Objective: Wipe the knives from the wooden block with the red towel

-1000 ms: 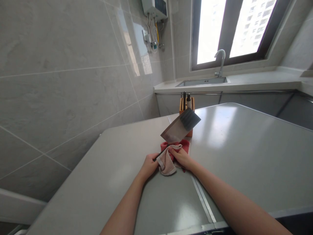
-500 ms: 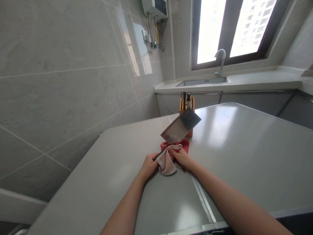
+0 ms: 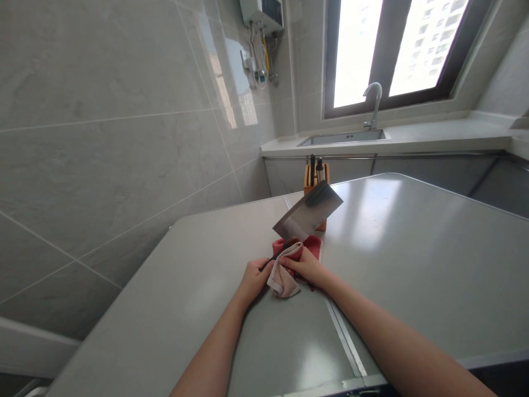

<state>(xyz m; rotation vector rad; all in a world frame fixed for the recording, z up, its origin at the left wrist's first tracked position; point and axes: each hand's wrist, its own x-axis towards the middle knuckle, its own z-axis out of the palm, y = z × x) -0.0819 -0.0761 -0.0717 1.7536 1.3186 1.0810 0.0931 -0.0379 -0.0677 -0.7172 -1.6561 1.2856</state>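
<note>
A gray tiled wall [image 3: 103, 82] fills the left and upper left of the frame. A pale, shiny table [image 3: 198, 275] spreads across the middle and bottom, with a metal seam running down to the bottom edge. At the upper right is a window [image 3: 357, 55] with 2 bright panes, and below it a white counter [image 3: 446, 132] with a sink [image 3: 330, 139] set in it. A water heater [image 3: 262, 14] hangs at the top center, pipes beneath it.

2 bare forearms reach in from the bottom edge toward the center. There, a cleaver [image 3: 308, 212] slants up to the right, its broad blade partly covering a wooden knife block [image 3: 308, 188] on the table behind. The left hand [image 3: 253, 278] is closed around the cleaver's dark handle [image 3: 275, 258]. The right hand [image 3: 309, 267], fingers bent and nearly closed, pinches a pink cloth [image 3: 284, 281] that hangs over the handle between the 2 hands. Red fabric [image 3: 313, 245] shows behind the right hand; whether it belongs to the same cloth, I cannot tell. A curved tap [image 3: 377, 99] stands behind the sink, and 2 knife handles [image 3: 313, 171] stick up from the block.
</note>
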